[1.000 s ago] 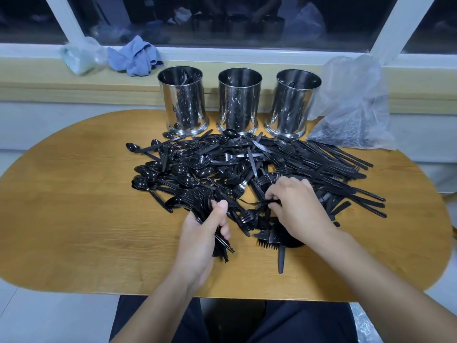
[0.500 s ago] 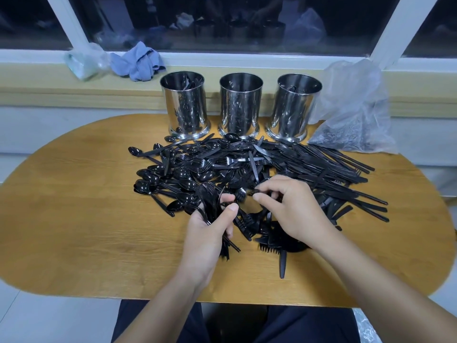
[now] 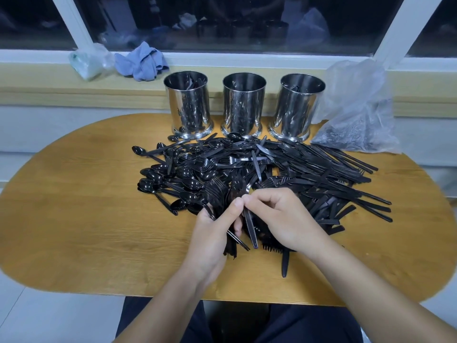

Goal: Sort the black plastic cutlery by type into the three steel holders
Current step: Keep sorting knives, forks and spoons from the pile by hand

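Crowding the frame's top, a blue cloth [image 3: 142,64] and small clear bag [image 3: 87,61] lie on the sill upper left, w/ a bigger plastic bag [image 3: 356,115] at right touching the table [image 3: 74,219]. 3 steel holders [image 3: 243,105] stand in a row behind the cutlery pile [image 3: 272,169], centre frame. Left hand [image 3: 212,233] grips a bundle of forks [image 3: 222,194]; right hand [image 3: 284,219] pinches 1 piece [image 3: 251,229] beside it.

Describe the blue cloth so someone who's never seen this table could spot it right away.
Start at the three steel holders along the table's far edge, then look up and left to the window ledge. The blue cloth lies crumpled there, opaque fabric beside a pale, see-through plastic bag.
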A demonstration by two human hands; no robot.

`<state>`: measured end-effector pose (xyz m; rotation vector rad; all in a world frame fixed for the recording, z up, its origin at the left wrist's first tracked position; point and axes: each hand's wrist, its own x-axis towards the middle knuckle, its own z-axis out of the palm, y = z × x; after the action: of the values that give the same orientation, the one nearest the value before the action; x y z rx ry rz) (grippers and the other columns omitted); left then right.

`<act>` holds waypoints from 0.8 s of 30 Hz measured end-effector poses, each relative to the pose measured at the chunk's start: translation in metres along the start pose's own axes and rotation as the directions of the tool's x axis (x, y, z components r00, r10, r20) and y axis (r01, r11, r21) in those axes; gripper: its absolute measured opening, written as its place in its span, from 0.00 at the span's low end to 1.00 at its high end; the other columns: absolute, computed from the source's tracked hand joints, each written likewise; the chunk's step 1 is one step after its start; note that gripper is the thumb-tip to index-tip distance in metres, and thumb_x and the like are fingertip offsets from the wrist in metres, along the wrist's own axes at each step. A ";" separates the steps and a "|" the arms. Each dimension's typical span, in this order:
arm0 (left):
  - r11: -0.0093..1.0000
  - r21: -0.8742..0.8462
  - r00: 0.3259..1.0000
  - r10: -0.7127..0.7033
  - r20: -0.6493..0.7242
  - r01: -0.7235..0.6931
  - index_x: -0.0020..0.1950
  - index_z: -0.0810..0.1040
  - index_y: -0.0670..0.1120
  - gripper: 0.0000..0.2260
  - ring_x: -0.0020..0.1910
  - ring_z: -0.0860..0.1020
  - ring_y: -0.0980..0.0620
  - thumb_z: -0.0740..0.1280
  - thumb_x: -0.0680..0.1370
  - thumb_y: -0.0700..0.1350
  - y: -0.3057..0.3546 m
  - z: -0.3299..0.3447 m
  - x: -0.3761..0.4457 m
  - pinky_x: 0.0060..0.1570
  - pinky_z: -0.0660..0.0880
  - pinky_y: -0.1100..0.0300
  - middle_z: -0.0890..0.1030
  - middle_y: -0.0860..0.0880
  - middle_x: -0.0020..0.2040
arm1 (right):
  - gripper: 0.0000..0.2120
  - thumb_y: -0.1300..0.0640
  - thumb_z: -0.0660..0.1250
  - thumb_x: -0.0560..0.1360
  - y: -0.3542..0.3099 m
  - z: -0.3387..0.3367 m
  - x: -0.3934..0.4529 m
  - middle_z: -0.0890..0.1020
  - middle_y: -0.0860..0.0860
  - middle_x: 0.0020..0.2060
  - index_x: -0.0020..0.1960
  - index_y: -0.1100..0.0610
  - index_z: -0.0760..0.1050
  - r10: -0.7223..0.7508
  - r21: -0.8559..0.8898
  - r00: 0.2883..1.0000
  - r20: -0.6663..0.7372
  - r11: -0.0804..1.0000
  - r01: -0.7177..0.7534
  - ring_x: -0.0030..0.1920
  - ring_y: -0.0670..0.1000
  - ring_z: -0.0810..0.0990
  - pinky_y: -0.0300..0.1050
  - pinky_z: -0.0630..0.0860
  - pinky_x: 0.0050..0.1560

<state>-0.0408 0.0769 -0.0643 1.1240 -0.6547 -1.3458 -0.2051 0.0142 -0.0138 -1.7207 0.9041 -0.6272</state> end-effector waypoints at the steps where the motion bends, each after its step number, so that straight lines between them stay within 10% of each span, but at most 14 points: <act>1: 0.999 -0.034 0.999 -0.022 0.024 0.023 0.61 0.82 0.38 0.28 0.38 0.72 0.50 0.82 0.76 0.60 -0.002 -0.003 0.001 0.48 0.74 0.54 0.75 0.46 0.38 | 0.22 0.53 0.64 0.89 -0.001 0.003 -0.001 0.88 0.54 0.38 0.43 0.64 0.85 0.021 0.076 1.000 0.003 0.997 -0.021 0.42 0.51 0.87 0.37 0.78 0.51; 4: 0.998 -0.061 0.996 -0.025 0.088 0.030 0.60 0.84 0.43 0.29 0.43 0.78 0.50 0.86 0.70 0.61 -0.004 -0.008 0.002 0.46 0.77 0.54 0.81 0.49 0.43 | 0.23 0.46 0.68 0.87 0.001 0.012 -0.002 0.86 0.58 0.36 0.43 0.63 0.85 0.109 0.181 0.993 -0.054 0.979 -0.098 0.40 0.60 0.84 0.47 0.81 0.49; 8: 0.995 -0.085 0.990 -0.047 0.130 0.058 0.70 0.82 0.40 0.23 0.66 0.85 0.39 0.81 0.79 0.48 -0.001 -0.012 0.002 0.70 0.77 0.39 0.87 0.39 0.63 | 0.22 0.39 0.74 0.80 0.004 0.014 -0.002 0.74 0.50 0.30 0.36 0.55 0.84 0.232 0.217 0.965 -0.121 0.955 -0.202 0.36 0.53 0.69 0.49 0.68 0.43; 15: 0.999 -0.023 0.995 -0.031 0.091 0.033 0.54 0.88 0.47 0.06 0.47 0.80 0.48 0.78 0.78 0.46 0.001 -0.012 0.001 0.49 0.75 0.49 0.85 0.44 0.48 | 0.21 0.43 0.79 0.77 0.002 0.004 0.002 0.82 0.53 0.35 0.39 0.62 0.84 0.275 0.223 0.956 -0.101 0.943 -0.247 0.37 0.50 0.77 0.42 0.74 0.40; 24: 0.995 -0.085 0.992 -0.033 0.124 0.044 0.63 0.86 0.43 0.10 0.59 0.84 0.39 0.75 0.82 0.42 -0.002 -0.008 -0.004 0.63 0.78 0.42 0.86 0.34 0.59 | 0.26 0.36 0.78 0.76 0.008 0.012 0.001 0.74 0.52 0.35 0.46 0.61 0.81 0.342 0.277 0.938 -0.056 0.908 -0.315 0.38 0.51 0.69 0.46 0.69 0.42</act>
<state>-0.0356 0.0826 -0.0685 0.9941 -0.6586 -1.4715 -0.1971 0.0183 -0.0250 -1.2689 1.1023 -0.5832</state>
